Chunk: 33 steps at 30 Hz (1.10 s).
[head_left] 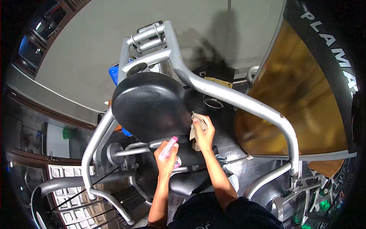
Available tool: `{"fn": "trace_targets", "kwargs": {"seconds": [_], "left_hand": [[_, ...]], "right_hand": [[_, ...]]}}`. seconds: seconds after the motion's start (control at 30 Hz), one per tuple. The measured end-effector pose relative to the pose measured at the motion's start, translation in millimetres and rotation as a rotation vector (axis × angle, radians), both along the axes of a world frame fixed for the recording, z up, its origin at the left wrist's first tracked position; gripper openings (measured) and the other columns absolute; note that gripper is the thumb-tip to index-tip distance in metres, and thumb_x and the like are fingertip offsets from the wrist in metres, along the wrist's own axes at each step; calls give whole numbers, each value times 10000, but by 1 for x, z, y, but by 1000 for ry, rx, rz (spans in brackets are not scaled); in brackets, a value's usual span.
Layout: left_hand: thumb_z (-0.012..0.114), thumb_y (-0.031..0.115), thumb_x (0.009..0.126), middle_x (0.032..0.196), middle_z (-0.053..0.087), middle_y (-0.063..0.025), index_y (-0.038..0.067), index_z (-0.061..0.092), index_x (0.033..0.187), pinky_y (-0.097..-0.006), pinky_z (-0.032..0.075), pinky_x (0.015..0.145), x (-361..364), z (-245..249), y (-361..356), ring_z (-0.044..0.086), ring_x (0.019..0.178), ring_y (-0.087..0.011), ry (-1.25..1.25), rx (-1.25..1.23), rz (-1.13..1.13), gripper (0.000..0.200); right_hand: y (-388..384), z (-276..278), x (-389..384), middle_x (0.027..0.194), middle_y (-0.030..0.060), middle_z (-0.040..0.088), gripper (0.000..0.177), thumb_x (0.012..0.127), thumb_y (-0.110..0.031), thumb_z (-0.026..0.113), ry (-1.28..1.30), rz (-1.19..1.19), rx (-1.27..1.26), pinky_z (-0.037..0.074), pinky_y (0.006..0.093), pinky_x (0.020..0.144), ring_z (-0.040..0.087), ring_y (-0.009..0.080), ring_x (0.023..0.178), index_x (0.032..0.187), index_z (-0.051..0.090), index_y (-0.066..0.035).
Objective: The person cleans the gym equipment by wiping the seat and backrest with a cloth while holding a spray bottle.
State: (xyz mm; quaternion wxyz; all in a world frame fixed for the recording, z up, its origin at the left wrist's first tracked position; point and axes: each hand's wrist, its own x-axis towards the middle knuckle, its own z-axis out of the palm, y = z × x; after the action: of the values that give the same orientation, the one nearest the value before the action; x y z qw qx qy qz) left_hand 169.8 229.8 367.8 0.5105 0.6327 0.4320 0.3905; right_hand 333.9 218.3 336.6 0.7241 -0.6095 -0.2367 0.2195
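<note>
My left hand [165,159] is wrapped around a clear bottle with a pink top [168,149], held in front of the lower edge of a black padded backrest [148,105]. A crumpled beige cloth [193,133] is pinched in my right hand [204,135], its upper end right at the pad's right edge. The pad is rounded and glossy, mounted on a silver tube frame [228,93] of a gym machine. Below my hands shows a black seat [190,185], partly hidden by my arms.
A curved silver bar runs along each side of me. To the right stands a large brown panel [297,95] with white lettering. Behind the machine are a grey wall [91,49] and a blue object [113,72]. White stacked shapes [68,191] lie at the lower left.
</note>
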Motion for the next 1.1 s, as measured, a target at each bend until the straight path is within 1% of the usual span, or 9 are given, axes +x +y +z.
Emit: {"fn": "trace_targets", "kwargs": {"seconds": [0.23,0.33,0.4,0.5,0.67,0.77,0.83,0.97,1.1], "left_hand": [[701,95,855,659,511,14,-12,642,897,-212,371,435,0,-7,-1,474,498,-39,-171,-125,-10,129],[716,73,838,680,526,9,-16,646,931,-208,377,440,-1,-7,1,475,515,-38,-83,-85,-42,146],[727,60,825,686,536,6,-19,648,946,-209,388,445,-2,-9,1,476,509,-40,-5,-35,-53,165],[727,57,826,692,543,4,-20,650,961,-214,398,447,-7,-20,1,477,501,-45,-44,-117,-20,174],[719,51,834,683,551,-9,-24,656,951,-224,405,442,-11,-15,-2,485,485,-58,-69,-197,17,153],[705,48,843,679,559,-18,-26,660,943,-230,410,443,-15,-14,-1,493,478,-67,-77,-201,11,132],[693,45,849,679,564,-24,-28,661,937,-234,413,444,-18,-14,0,497,475,-72,-91,-202,6,119],[652,18,855,705,598,-41,-24,657,908,-238,423,447,-25,-11,4,526,480,-84,-124,-227,34,68],[646,17,847,724,623,-51,-20,652,883,-235,428,449,-30,-8,7,543,485,-92,-163,-214,42,52]], "right_hand": [[5,4,-5,955,101,632,182,859,-62,670,-214,-45,87,482,294,803,630,186,915,1018,641,21],[-8,-29,-17,913,66,617,168,905,-114,645,26,-25,74,492,268,692,628,136,760,1003,631,23],[-8,-51,-21,892,51,622,173,920,-136,634,-53,-98,61,485,254,648,617,105,712,1002,629,17],[-8,-51,-19,903,68,656,167,906,-142,644,86,-78,-74,486,265,700,628,121,770,991,654,1],[6,-12,-6,938,76,673,160,874,-103,653,-15,-72,17,479,287,807,630,153,890,996,680,-3],[7,15,-6,949,88,662,165,851,-54,664,-105,-47,43,485,296,806,633,171,892,1008,670,-4],[4,23,-11,954,105,640,248,778,3,702,-377,-117,120,495,312,789,643,212,882,1022,659,-20],[-10,-21,-26,952,110,605,427,621,21,764,-668,-130,149,523,359,726,637,291,849,1021,662,-86],[-20,-49,-26,991,51,570,506,516,-33,825,-884,-55,68,527,375,659,607,263,838,976,676,-180]]}}
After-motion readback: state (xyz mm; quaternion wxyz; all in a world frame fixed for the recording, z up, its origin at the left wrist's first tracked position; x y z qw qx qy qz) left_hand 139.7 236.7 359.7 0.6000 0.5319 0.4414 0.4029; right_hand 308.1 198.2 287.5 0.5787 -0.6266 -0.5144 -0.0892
